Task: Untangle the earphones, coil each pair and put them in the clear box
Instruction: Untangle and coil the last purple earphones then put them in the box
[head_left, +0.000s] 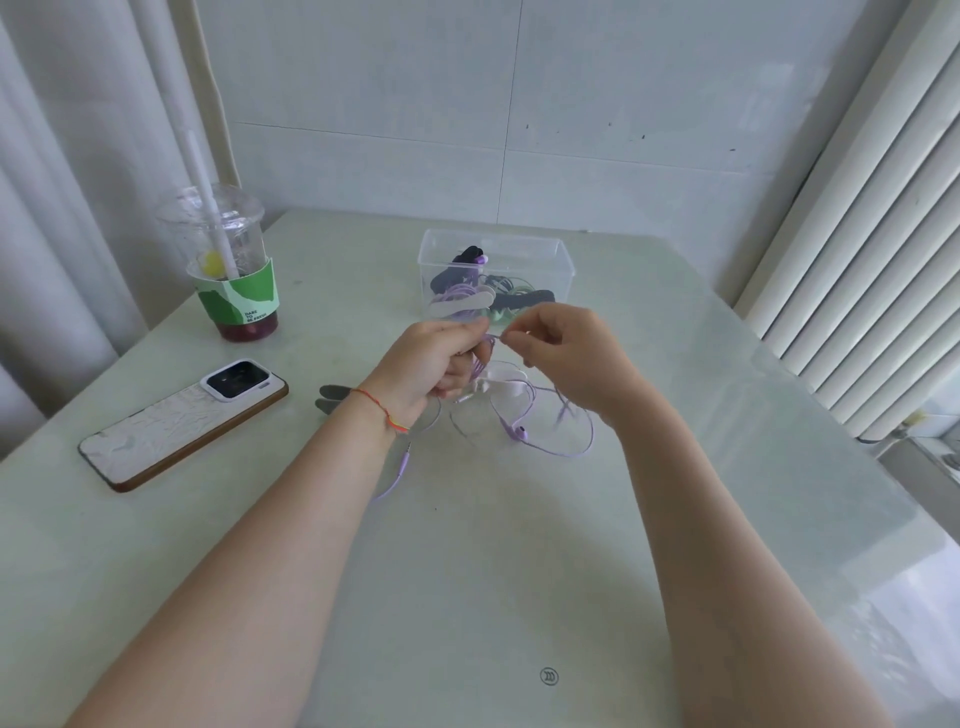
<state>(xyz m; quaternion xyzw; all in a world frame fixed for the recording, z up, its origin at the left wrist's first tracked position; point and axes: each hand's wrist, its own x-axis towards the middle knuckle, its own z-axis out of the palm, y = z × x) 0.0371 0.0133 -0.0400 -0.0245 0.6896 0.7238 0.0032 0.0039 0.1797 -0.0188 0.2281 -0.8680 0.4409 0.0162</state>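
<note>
Centrally, on the bench (519, 545), the clear box (496, 270) is sitting just above both hands, already holding coiled pairs. The left hand (431, 364) is gripping gathered loops of the purple earphones (524, 431); the right hand (566, 353) is pinching the cord. The cord, light and limp, is trailing toward lower left, best held near its plug (404, 460).

Pale green table (467, 571) w/ white tiled wall (467, 104) behind; curtain (62, 182) left, radiator (872, 234) right.
</note>
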